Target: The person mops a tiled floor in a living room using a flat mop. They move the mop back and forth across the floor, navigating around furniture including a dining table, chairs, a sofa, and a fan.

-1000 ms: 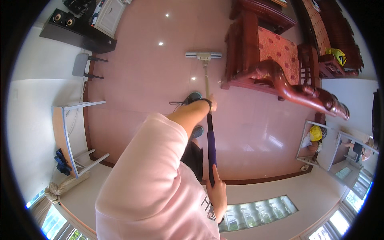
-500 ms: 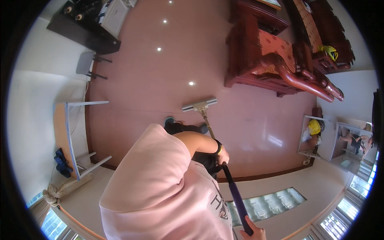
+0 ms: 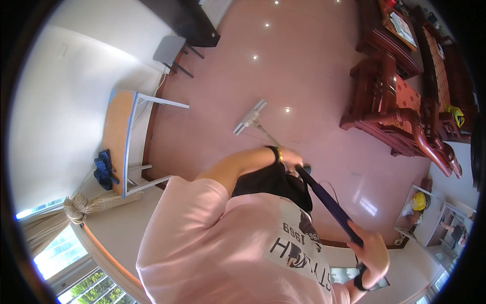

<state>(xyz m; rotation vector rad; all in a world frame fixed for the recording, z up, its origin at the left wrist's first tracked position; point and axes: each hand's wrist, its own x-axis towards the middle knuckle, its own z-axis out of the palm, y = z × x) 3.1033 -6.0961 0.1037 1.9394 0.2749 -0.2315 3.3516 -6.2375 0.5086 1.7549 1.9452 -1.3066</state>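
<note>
**Mop [image 3: 329, 198] slants across the pink floor [image 3: 217, 126]**

I have both hands on the mop, and neither is free. The left hand [image 3: 292, 158] is curled around the pole partway down; how tightly its fingers close, I can't tell from above. The right hand [image 3: 368, 249], nearer and to the right, is wrapped about the dark grip close to its near end. From there I follow the pole away and leftward to the pale head [image 3: 249, 117], which looks flat on the floor, well beyond the left hand, with one end turned near and left, the other far and right. A dark band circles each wrist.

Along the left wall I see a table [image 3: 117, 139] with something blue [image 3: 105, 171] at its near end, then a grey stool [image 3: 169, 50] farther off and a dark cabinet [image 3: 195, 25] past it. Far right, well apart from the mop, I have a red wooden armchair [image 3: 385, 117], with papers [image 3: 402, 29] on a low table [image 3: 379, 44] beyond. Near left, a knotted curtain [image 3: 76, 209] hangs by the window [image 3: 93, 286]. The pink shirt [image 3: 243, 243] fills the near middle.
</note>
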